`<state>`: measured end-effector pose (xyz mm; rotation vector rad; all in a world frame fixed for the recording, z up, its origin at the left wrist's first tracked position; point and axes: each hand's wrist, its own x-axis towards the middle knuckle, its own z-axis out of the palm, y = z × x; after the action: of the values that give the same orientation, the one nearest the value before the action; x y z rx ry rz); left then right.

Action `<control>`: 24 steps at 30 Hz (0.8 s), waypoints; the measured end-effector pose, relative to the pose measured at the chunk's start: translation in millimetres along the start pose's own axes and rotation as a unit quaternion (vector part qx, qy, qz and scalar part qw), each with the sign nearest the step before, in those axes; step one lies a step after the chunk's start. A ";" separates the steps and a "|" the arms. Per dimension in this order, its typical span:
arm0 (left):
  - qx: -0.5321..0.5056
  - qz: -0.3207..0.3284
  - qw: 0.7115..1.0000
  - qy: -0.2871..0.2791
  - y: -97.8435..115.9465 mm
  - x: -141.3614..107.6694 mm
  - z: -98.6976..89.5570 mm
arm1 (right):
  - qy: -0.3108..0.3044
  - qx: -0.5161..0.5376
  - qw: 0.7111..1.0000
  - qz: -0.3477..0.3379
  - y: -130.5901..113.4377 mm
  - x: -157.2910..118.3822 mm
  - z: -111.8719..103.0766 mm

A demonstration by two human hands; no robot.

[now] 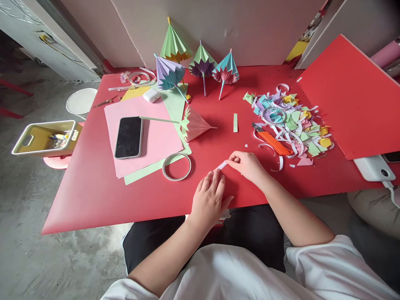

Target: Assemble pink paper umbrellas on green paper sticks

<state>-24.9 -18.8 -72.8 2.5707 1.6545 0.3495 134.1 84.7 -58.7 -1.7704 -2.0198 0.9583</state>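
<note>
A small pale pink strip [222, 165] lies on the red table [150, 200] between my hands. My left hand [208, 196] rests flat with fingers spread, its fingertips at the strip's near end. My right hand [245, 166] pinches the strip's far end between thumb and fingers. Beyond them a short green strip [235, 123] lies by itself. To the left is a roll of tape [176, 167]. A pink and green paper umbrella [198, 124] lies on its side, its thin green stick reaching over the phone's corner.
Four folded paper umbrellas, one green and yellow [175, 41], stand at the back. A black phone [128, 137] lies on pink paper [156, 141]. Paper scraps [293, 121], an orange cutter [273, 141] and a red board [353, 100] are at right. A yellow basket [46, 137] stands left.
</note>
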 end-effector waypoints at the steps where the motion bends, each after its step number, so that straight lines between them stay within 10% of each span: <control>1: 0.001 0.000 1.000 0.000 0.1 0.0 0.0 | 0.003 -0.003 1.000 -0.002 0.1 -0.1 0.4; 14: 0.006 0.002 1.000 0.005 0.5 -1.8 0.7 | 0.045 -0.081 0.994 -0.062 5.1 -1.4 10.5; 24: 0.019 0.005 1.000 0.016 0.2 -4.5 6.5 | 0.027 -0.071 0.997 0.015 7.6 4.7 -0.9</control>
<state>-25.1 -22.5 -79.8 2.6138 1.6756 0.3646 139.6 89.6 -63.9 -1.8824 -2.0804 0.7829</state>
